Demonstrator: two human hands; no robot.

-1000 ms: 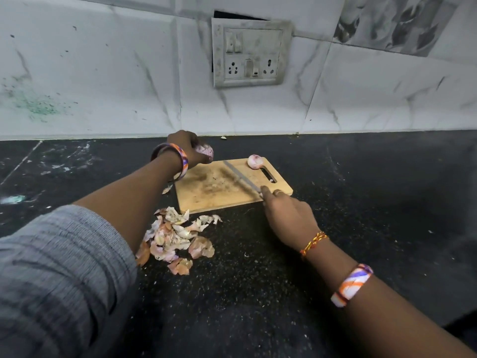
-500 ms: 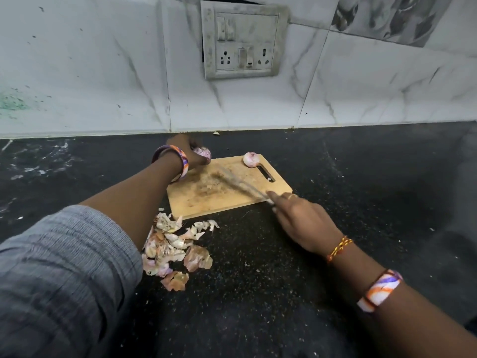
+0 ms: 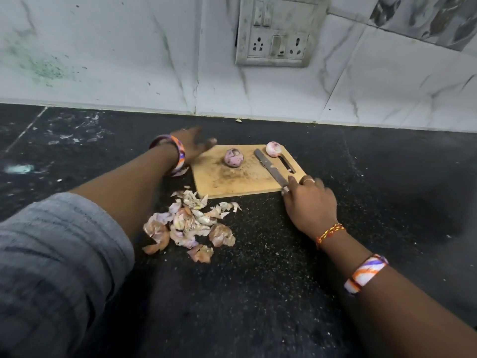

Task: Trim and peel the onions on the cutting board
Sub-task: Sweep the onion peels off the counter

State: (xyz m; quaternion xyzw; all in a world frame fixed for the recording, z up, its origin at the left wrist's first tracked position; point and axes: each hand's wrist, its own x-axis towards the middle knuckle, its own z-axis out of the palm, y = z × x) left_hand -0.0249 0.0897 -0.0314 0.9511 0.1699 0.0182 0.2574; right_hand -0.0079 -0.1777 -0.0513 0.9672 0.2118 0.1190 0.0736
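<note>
Released, the onion (image 3: 233,157) sits on the board (image 3: 245,182) beside peels (image 3: 189,223); left hand (image 3: 196,144) spread, right hand (image 3: 309,202) gripping knife (image 3: 271,167).

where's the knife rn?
Head view: the knife lies on the right part of the cutting board, blade between the two onions, nearer the small onion; the right hand holds its handle end at the board's near-right corner.

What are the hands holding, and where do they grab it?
The right hand holds the knife by its handle end, blade lying on the board. The left hand is open and holds nothing; the onion sits free.
</note>
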